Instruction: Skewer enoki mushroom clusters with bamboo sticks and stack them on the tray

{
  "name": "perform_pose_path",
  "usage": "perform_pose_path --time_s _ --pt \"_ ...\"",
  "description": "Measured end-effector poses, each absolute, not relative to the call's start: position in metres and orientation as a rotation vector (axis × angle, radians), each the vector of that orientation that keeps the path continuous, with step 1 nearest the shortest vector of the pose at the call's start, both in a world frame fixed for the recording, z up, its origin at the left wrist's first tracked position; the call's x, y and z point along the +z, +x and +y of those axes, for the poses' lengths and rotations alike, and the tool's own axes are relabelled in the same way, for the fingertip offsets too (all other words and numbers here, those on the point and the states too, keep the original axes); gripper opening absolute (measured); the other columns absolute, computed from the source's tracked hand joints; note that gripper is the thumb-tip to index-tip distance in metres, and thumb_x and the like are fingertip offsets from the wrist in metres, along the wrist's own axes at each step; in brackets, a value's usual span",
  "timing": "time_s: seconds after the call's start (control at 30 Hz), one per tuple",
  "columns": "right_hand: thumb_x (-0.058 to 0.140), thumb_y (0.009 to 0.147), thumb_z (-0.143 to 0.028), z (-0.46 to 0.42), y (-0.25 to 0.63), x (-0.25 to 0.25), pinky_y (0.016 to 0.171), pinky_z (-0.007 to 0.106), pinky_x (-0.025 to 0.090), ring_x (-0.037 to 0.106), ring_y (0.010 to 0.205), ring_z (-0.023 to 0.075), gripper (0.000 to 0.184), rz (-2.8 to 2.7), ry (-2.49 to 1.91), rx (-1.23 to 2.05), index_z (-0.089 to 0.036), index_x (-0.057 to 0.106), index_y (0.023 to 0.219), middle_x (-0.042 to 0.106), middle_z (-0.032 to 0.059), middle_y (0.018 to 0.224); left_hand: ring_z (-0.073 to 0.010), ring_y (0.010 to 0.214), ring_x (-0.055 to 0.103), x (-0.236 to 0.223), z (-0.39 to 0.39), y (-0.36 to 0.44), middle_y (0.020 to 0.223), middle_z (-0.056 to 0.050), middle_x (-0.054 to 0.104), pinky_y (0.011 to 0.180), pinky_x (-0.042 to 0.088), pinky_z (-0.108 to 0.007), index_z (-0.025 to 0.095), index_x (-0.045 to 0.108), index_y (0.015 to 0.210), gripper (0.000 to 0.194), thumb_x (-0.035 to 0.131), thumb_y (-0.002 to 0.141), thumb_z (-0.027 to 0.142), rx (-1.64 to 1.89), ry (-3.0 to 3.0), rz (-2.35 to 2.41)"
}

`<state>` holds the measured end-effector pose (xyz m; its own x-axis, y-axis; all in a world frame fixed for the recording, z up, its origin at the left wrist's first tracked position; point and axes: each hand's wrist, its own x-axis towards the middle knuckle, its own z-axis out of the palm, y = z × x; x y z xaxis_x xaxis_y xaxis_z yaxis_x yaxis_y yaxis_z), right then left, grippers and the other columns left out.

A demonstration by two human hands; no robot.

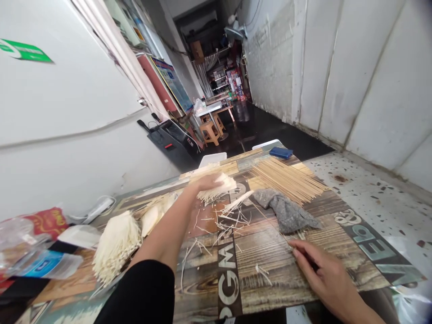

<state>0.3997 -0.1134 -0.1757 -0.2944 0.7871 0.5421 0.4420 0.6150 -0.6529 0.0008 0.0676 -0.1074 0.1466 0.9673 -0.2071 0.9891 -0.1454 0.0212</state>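
My left hand (208, 181) reaches over the table, its fingers closed on a bunch of pale enoki mushrooms (225, 184). Loose enoki stems (232, 216) lie scattered just in front of it. My right hand (320, 267) is near the front right, thumb and finger pinched on the end of a thin bamboo skewer (272, 221), which slants away toward the stems. Beyond that hand lies a crumpled grey cloth (286, 209). A large enoki bunch (118, 243) rests left of my left forearm, with more enoki (157, 211) partly hidden behind the arm.
Many bamboo skewers (288, 179) are spread at the far right of the wood-patterned table (263, 256), near a blue box (281, 153). At the left are a plastic bottle (47, 263), a red package (47, 222) and a white power strip (99, 209). Stools (209, 130) stand farther back.
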Motion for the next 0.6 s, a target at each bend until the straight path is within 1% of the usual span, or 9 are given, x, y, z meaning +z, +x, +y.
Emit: perform_pose_path --time_s 0.1,0.2,0.27,0.37,0.47,0.6 --pt "0.048 0.091 -0.022 -0.114 0.4 -0.176 0.067 0.022 0.056 0.07 0.08 0.0151 0.019 -1.937 -0.964 0.472 -0.023 0.061 0.105 0.073 0.003 0.094 -0.0239 0.133 0.043 -0.102 0.074 -0.005 0.147 -0.008 0.043 0.108 0.031 -0.033 0.019 0.04 0.143 0.07 0.039 0.089 0.063 -0.254 2.214 1.929" --pt "0.048 0.092 -0.022 -0.114 0.401 -0.176 0.068 0.021 0.055 0.07 0.08 0.0145 0.018 -1.944 -0.966 0.458 -0.023 0.06 0.105 0.073 0.0036 0.093 -0.0234 0.129 0.048 -0.096 0.081 -0.007 0.143 -0.01 0.05 0.108 0.034 -0.041 0.017 0.048 0.136 0.06 0.038 0.093 0.058 -0.276 2.199 1.904" --pt "0.048 0.092 -0.022 -0.115 0.401 -0.176 0.067 0.02 0.055 0.07 0.079 0.014 0.018 -1.949 -0.973 0.443 -0.022 0.061 0.105 0.073 0.0041 0.093 -0.024 0.122 0.053 -0.095 0.086 -0.005 0.135 -0.01 0.056 0.105 0.037 -0.046 0.017 0.054 0.129 0.051 0.044 0.094 0.052 -0.292 2.198 1.902" --pt "0.048 0.092 -0.022 -0.115 0.401 -0.176 0.067 0.019 0.055 0.07 0.079 0.0134 0.017 -1.951 -0.978 0.428 -0.021 0.061 0.103 0.073 0.0042 0.091 -0.0247 0.116 0.056 -0.098 0.092 0.002 0.128 -0.01 0.058 0.102 0.041 -0.049 0.017 0.057 0.123 0.041 0.053 0.092 0.043 -0.295 2.191 1.972" --pt "0.047 0.092 -0.023 -0.115 0.4 -0.176 0.067 0.019 0.055 0.07 0.079 0.0137 0.017 -1.954 -0.987 0.434 -0.02 0.061 0.103 0.073 0.0046 0.091 -0.0246 0.114 0.056 -0.107 0.096 0.009 0.128 -0.01 0.057 0.098 0.045 -0.049 0.018 0.056 0.123 0.038 0.057 0.09 0.037 -0.262 2.15 2.104" --pt "0.047 0.093 -0.023 -0.115 0.4 -0.176 0.067 0.02 0.055 0.07 0.079 0.0139 0.018 -1.955 -0.994 0.447 -0.021 0.061 0.104 0.072 0.0039 0.092 -0.022 0.105 0.06 -0.118 0.1 0.013 0.118 -0.009 0.061 0.091 0.05 -0.045 0.016 0.059 0.115 0.031 0.058 0.09 0.034 -0.162 2.053 2.278"
